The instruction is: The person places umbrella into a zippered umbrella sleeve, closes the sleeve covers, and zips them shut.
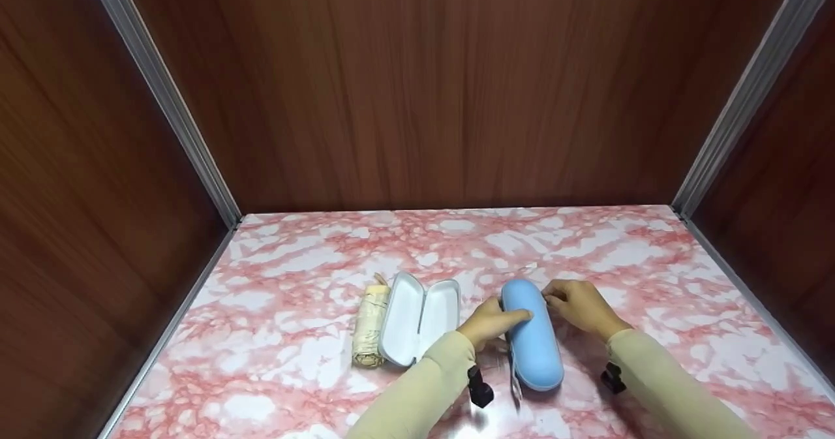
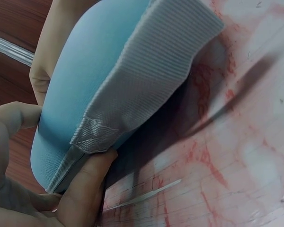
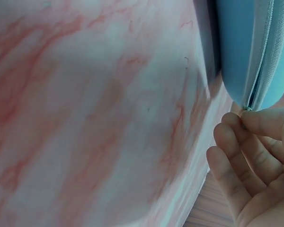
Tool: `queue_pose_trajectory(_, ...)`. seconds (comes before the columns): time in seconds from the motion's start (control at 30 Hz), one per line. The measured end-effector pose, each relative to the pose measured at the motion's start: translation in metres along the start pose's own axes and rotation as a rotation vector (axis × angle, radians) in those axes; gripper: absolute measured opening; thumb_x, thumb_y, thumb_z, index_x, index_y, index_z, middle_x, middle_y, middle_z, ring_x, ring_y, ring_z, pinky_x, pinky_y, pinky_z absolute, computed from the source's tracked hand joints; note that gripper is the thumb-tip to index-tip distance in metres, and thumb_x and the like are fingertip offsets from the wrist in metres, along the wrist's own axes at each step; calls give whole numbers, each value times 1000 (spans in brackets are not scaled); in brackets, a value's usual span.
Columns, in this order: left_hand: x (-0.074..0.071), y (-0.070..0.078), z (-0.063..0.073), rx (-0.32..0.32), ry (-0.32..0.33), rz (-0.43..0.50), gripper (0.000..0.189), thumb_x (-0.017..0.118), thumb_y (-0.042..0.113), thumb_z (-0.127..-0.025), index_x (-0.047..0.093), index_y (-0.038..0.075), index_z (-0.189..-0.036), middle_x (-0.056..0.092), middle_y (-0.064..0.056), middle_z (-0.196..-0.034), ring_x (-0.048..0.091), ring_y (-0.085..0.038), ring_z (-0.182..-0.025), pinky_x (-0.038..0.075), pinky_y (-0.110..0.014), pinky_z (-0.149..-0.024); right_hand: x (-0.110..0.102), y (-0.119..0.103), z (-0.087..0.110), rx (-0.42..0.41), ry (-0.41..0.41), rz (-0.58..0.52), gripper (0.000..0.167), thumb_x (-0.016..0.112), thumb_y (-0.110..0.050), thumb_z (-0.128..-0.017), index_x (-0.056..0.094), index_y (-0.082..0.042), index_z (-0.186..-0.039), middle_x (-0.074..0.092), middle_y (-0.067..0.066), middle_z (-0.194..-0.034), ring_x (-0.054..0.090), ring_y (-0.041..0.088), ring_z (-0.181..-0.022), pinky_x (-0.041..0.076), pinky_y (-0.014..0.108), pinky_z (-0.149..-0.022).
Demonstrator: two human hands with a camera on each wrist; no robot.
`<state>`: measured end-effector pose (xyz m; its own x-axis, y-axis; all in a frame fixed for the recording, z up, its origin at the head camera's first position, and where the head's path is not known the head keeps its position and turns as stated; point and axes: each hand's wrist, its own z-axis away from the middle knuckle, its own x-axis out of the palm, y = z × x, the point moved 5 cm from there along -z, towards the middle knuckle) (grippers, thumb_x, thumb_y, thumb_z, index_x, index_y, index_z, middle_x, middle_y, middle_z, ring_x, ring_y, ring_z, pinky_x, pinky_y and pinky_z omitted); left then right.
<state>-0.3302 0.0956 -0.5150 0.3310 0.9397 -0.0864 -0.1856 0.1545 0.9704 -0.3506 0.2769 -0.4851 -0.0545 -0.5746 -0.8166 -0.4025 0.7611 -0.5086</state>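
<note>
A light blue zippered case (image 1: 536, 354), long with rounded ends, lies on the table in front of me. My left hand (image 1: 489, 321) grips it from the left, thumb on top and fingers low on the side. A ribbed grey strap (image 2: 146, 61) runs along that side in the left wrist view. At the case's far right end, my right hand (image 1: 580, 305) pinches the small zipper pull (image 3: 246, 109) between thumb and forefinger. Just beside the pull the zipper is slightly parted, while farther along its teeth look joined. The case's contents are hidden.
Left of the blue case lies an opened hard glasses case (image 1: 406, 321) with a white lining. Against its left side is a rolled beige patterned bundle (image 1: 368, 328), resembling a folded umbrella. Wooden panels (image 1: 456, 100) stand behind and beside the marbled table (image 1: 293, 374).
</note>
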Motion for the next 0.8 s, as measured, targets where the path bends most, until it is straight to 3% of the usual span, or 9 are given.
queue_pose_trajectory(0.4, -2, -1, -2, 6, -20, -11, 49, 75, 28, -83, 59, 2, -122, 64, -9, -102, 65, -27, -88, 58, -45, -56, -2, -3, 12, -30, -52, -28, 11, 69, -4, -93, 73, -13, -89, 70, -3, -79, 62, 9, -70, 53, 31, -65)
queue_pose_trajectory(0.8, 0, -2, -3, 0, -19, 6, 49, 75, 27, -83, 58, 3, -123, 63, -10, -105, 65, -29, -91, 58, -48, -58, -1, -4, 12, -31, -27, 23, 9, 70, -4, -91, 73, -11, -87, 64, -4, -82, 61, 13, -77, 54, 37, -71)
